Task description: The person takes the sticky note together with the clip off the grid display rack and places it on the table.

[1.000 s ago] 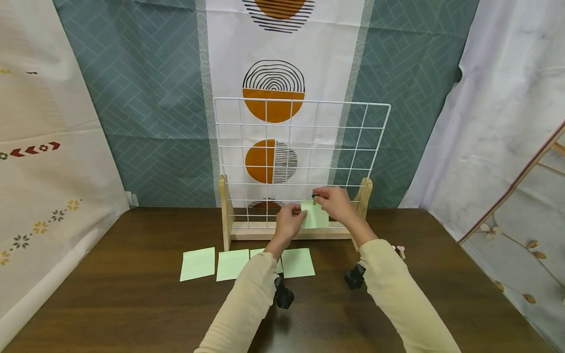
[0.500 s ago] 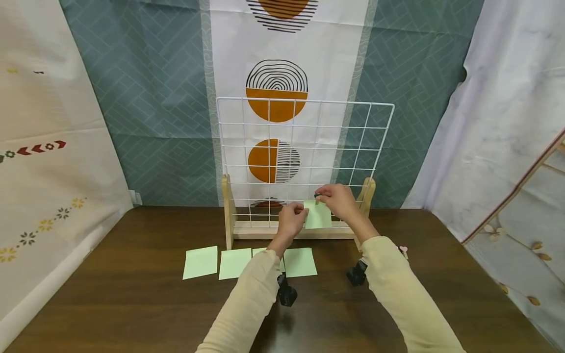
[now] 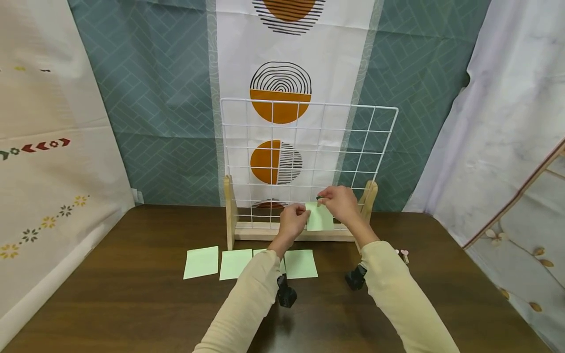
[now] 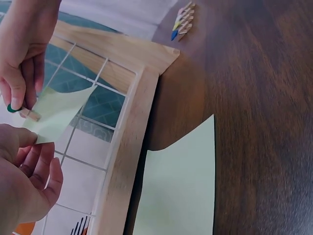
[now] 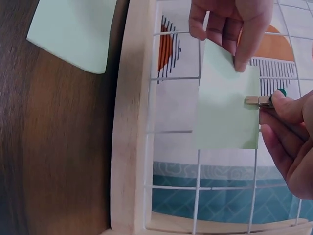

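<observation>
A pale green paper square (image 5: 227, 107) stands against the lower part of the white wire grid (image 3: 304, 148). My left hand (image 3: 292, 223) pinches the paper's left edge between thumb and fingers. At the paper's top edge, my right hand (image 3: 341, 202) pinches a small wooden clothespin (image 5: 258, 101) with a dark green piece on its end. The clothespin's tip overlaps the front of the paper in the right wrist view. From the left wrist camera, the paper (image 4: 58, 112) looks slightly curved, with both hands near its upper edge.
Several more green paper squares (image 3: 200, 263) lie in a row on the dark wooden table (image 3: 132, 304). Small clothespins (image 4: 183, 20) lie to the right, past the stand. A wooden base (image 3: 256, 234) holds the grid upright. Patterned cloth (image 3: 167, 108) hangs behind.
The head view has shifted slightly, so the scene sits a little further right. Both hands keep hold of the paper and clothespin at nearly the same place on the grid.
</observation>
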`<state>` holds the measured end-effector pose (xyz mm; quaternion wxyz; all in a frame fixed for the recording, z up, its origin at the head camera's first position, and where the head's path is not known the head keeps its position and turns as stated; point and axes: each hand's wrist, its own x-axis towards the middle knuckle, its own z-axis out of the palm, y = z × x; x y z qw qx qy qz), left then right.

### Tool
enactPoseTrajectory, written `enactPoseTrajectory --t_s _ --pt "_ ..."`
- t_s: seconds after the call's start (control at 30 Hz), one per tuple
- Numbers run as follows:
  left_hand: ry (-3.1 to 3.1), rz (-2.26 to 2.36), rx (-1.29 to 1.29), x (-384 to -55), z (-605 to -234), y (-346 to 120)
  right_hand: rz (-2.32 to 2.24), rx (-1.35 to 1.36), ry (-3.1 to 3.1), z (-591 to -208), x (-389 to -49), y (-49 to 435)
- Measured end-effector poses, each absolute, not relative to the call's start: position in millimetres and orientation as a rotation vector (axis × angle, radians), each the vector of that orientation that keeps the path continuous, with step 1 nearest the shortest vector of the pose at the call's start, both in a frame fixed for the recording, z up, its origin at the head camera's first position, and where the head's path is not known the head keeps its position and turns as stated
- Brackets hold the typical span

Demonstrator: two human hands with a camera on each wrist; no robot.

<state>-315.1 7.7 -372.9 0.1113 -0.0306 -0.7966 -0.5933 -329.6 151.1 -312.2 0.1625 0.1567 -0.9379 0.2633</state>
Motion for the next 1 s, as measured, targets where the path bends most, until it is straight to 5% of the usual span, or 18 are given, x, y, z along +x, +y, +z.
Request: enactPoseTrajectory --t_s 1.0 --pt "-2.263 -1.97 -0.145 -295.9 -379.6 0.6 1.138 0.445 -2.582 -311.9 -322.5 160.4"
